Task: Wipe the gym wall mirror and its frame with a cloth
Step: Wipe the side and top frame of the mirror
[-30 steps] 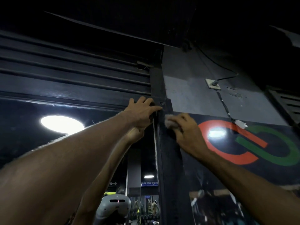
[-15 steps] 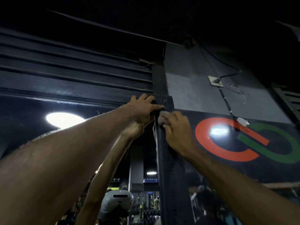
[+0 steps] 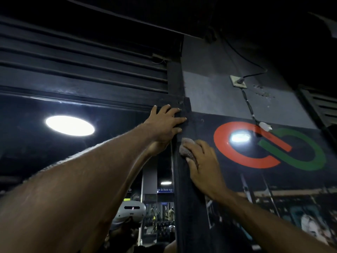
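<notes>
At the top right corner of a dark gym wall, seen from below, the large mirror (image 3: 32, 152) fills the left of the view and reflects a bright round ceiling light (image 3: 70, 125). Its black frame (image 3: 191, 207) runs up the middle as a vertical post, and to the right is a dark wall poster with a red and green logo (image 3: 246, 163) of two curved shapes and no letters. The person's left hand (image 3: 164, 123) lies flat with straight fingers on the frame's upper corner, holding nothing. Just below it, the right hand (image 3: 204, 161) grips a small bunched grey-brown cloth (image 3: 185, 149) and presses it against the frame's post. The task looks to be under way on the upper part of this side of the frame. The long stretch of post below the cloth appears left to do, and the dim light does not show whether the glass has been wiped. A small blue sign (image 3: 165, 189) reflected low in the mirror is too tiny to read.
</notes>
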`<state>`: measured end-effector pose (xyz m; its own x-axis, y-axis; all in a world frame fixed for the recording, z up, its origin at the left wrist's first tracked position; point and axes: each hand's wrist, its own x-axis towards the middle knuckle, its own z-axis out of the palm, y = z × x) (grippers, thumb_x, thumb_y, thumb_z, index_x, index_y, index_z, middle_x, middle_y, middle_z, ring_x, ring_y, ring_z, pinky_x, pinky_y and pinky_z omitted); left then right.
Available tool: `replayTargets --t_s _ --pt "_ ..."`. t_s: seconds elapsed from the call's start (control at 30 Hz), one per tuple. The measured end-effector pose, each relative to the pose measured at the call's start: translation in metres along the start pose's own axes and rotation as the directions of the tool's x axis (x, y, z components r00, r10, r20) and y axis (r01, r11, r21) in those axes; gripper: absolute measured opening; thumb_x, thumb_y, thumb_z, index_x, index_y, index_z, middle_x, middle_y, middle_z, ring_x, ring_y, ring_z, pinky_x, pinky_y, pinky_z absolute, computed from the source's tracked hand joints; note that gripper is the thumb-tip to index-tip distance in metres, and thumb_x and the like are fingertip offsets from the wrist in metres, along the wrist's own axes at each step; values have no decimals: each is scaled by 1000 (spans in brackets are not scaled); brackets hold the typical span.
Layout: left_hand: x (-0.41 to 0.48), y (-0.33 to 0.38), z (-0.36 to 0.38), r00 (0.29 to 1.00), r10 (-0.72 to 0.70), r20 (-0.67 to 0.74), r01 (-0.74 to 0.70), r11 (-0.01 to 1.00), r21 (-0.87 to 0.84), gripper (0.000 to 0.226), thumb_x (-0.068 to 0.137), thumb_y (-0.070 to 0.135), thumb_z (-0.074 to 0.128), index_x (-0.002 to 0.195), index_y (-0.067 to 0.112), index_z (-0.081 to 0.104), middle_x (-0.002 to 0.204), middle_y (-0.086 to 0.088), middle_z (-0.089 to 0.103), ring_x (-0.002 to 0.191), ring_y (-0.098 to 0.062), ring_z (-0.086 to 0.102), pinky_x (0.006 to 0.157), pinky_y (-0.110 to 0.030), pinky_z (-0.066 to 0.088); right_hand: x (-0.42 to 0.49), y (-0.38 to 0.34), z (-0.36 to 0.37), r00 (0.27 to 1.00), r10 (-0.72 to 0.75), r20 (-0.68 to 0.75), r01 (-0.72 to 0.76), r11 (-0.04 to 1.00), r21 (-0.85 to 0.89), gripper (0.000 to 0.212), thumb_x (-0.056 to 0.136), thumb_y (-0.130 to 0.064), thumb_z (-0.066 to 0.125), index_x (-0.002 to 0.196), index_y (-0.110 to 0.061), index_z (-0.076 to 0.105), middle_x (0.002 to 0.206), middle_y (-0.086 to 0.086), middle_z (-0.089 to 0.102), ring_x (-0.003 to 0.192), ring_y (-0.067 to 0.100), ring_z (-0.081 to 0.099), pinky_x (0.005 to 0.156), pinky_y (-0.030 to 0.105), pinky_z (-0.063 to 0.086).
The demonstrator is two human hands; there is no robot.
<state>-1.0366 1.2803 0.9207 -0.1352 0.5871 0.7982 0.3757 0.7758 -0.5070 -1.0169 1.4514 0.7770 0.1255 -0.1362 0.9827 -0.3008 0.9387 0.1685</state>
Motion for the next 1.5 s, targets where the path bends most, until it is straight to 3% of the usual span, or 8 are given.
replayTargets --t_s 0.17,0.27,0.43,0.6,0.83,1.1,1.3,1.5 --pt "-13 4 5 999 52 4 -52 998 -29 55 105 53 39 158 42 27 171 -3 7 157 -27 5 125 -57 3 -34 -15 -16 998 39 44 -33 989 -143 27 75 -27 56 101 -32 60 100 -8 50 92 22 54 66 36 48" --pt "-15 3 0 996 92 -13 -92 996 9 55 104 53 43 156 41 33 170 -4 15 155 -26 16 125 -52 12 -6 -19 -16 995 90 -40 -94 987 -130 33 78 -20 57 109 -29 65 105 -1 54 95 28 55 75 41 51" --pt "-23 9 -9 995 99 32 -100 995 16 58 103 52 47 157 38 33 170 -5 16 153 -28 22 121 -48 22 -12 -40 4 944 -230 235 281 935 -214 26 88 -18 55 112 -16 67 116 7 59 104 36 55 100 49 44" --pt "-38 11 2 991 129 28 -127 991 -45 58 103 52 48 157 39 32 170 -6 14 154 -27 19 122 -47 22 -69 -50 -27 830 -320 457 423 896 -140 41 75 -29 57 115 -23 65 114 -1 58 102 28 51 77 46 49" --pt "-46 20 6 991 133 11 -132 989 -65 56 102 50 53 155 38 37 169 -9 15 153 -29 20 121 -47 22 -48 -34 -16 981 154 122 -144 986 -83 49 93 -19 54 140 -31 54 139 1 52 122 29 52 104 47 45" --pt "-60 40 17 989 147 -34 -150 982 -113 52 101 44 57 151 35 46 168 -8 22 154 -28 18 123 -46 23 -107 -62 -23 976 217 -10 -202 890 -408 39 77 -33 53 114 -30 64 99 -1 59 89 28 58 81 45 43" --pt "-67 41 13 988 148 -48 -153 978 -142 50 100 43 60 148 35 51 166 -6 26 152 -26 22 120 -44 26 -102 -74 -4 951 -143 273 222 934 -282 34 85 -23 53 117 -17 63 116 6 56 110 30 52 112 50 38" --pt "-95 56 28 977 211 -15 -211 966 -147 49 101 43 58 148 35 50 168 -6 20 155 -27 15 122 -44 23 -150 -66 -41 737 -241 631 476 849 -231 53 79 -33 53 131 -23 54 124 6 54 108 28 49 87 44 49"
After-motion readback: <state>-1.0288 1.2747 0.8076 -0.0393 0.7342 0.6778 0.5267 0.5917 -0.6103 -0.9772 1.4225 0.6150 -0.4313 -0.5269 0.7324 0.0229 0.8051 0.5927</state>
